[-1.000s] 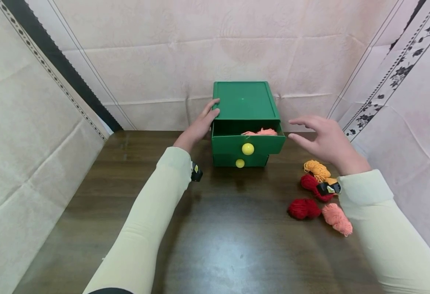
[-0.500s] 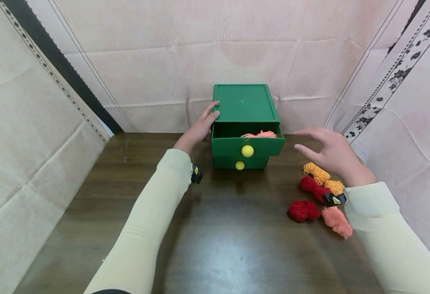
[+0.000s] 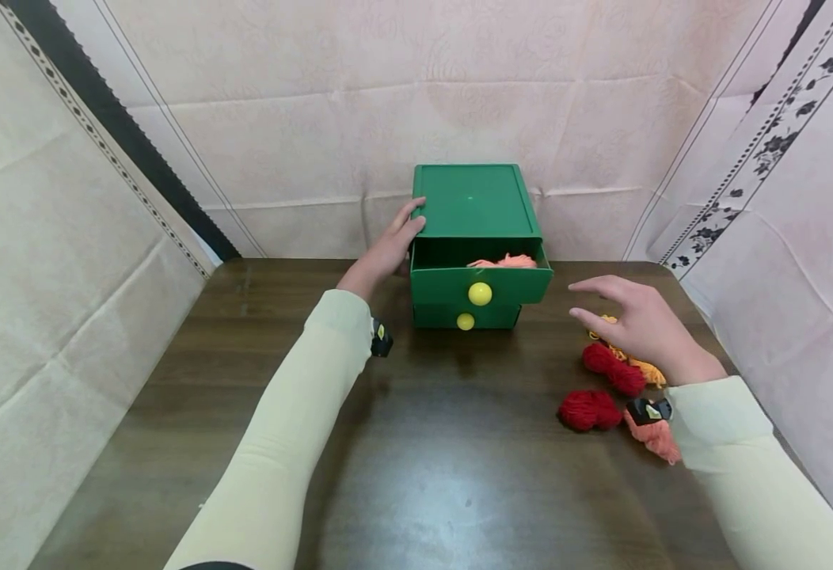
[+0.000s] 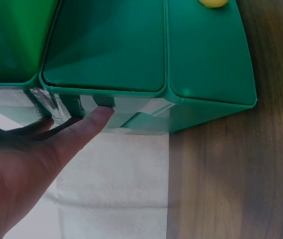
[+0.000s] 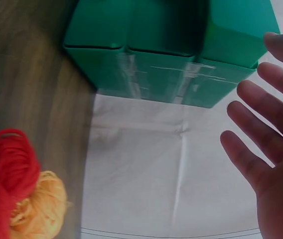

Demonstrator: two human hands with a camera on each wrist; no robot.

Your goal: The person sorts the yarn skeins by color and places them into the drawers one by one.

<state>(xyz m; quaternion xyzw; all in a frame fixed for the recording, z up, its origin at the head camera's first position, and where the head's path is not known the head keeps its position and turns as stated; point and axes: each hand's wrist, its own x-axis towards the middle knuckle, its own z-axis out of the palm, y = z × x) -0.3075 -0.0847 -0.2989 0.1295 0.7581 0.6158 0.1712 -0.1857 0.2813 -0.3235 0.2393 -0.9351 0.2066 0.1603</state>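
A green drawer box (image 3: 469, 202) stands against the back cloth. Its top drawer (image 3: 445, 283), with a yellow knob (image 3: 480, 294), is pulled out, and a pink yarn skein (image 3: 511, 261) shows inside. My left hand (image 3: 386, 247) rests against the box's left side; in the left wrist view its extended fingers (image 4: 89, 124) touch the clear-taped side wall. To the right of the box, my right hand (image 3: 637, 323) hovers with fingers extended and nothing in them. It partly covers the yellow yarn (image 3: 648, 372) in the head view.
Two red yarn skeins (image 3: 589, 410) and a pink skein (image 3: 655, 442) lie on the brown table (image 3: 416, 475) at the right, close to the yellow yarn. Below the open drawer is a closed one with its own yellow knob (image 3: 465, 321). Cloth hangings (image 3: 302, 150) surround the table.
My right hand has moved away from the open drawer, to the right and down towards the yarn skeins. The left hand stays at the box's side, and the drawer has not moved.
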